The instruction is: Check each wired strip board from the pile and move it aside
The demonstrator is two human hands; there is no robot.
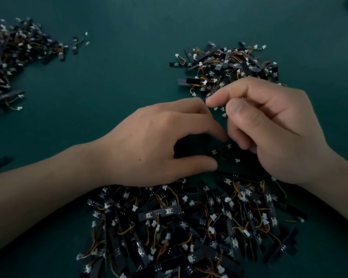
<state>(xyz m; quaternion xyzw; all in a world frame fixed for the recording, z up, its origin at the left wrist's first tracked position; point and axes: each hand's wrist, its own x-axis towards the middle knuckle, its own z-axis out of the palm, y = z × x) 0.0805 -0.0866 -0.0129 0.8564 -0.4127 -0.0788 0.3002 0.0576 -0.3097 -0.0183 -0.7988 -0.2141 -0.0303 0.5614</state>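
A large pile of black wired strip boards [189, 227], with orange and yellow wires and white connectors, lies at the near edge. Both hands hover just above its far side. One strip board [221, 149] sits tilted in the dark gap between them, and its wire and white connector [237, 160] hang below. My right hand [273, 129] has its fingers curled in, with the lower fingertips on the board's right end. My left hand [157, 141] has its thumb and fingers spread, and blurred fingertips reach toward the board's left end.
A second heap of strip boards [229, 65] lies beyond my right hand. A third heap [12, 57] spreads along the far left edge, with a stray board [75, 45] beside it. The green table top [119, 67] shows between the heaps.
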